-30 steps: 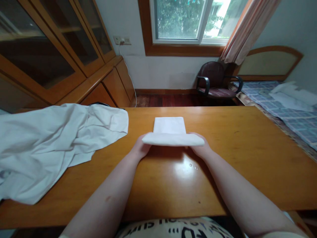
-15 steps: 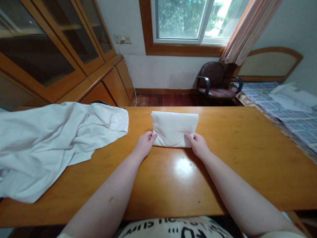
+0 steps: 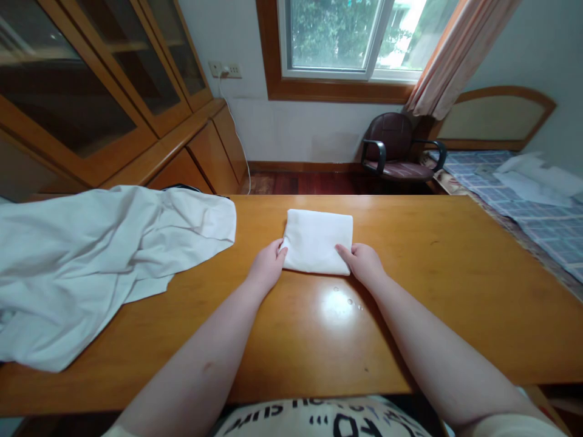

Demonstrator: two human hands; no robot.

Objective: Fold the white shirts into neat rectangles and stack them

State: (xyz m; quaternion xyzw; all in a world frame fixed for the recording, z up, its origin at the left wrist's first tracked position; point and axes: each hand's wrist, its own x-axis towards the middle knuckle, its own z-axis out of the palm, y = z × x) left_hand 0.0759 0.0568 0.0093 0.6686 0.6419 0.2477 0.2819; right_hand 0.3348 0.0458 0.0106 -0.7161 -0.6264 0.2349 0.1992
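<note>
— Right, the folded cloth (image 3: 319, 240) lies flat on the desk (image 3: 455, 273), towards its far edge, sides fairly square.
— And the hands?
— The left hand (image 3: 268, 268) grips its near left corner and the right hand (image 3: 364, 264) its near right corner, fingers drawn narrow.
— I'd press both corners evenly, so the layers stay lined up.
— The loose white sheet (image 3: 91, 261) lies well apart, leftward.

Both my bare forearms stretch forward and converge. My left hand (image 3: 268, 267) and right hand (image 3: 364, 265) lie palm-down, level with each other, fingers lightly curled.
</note>
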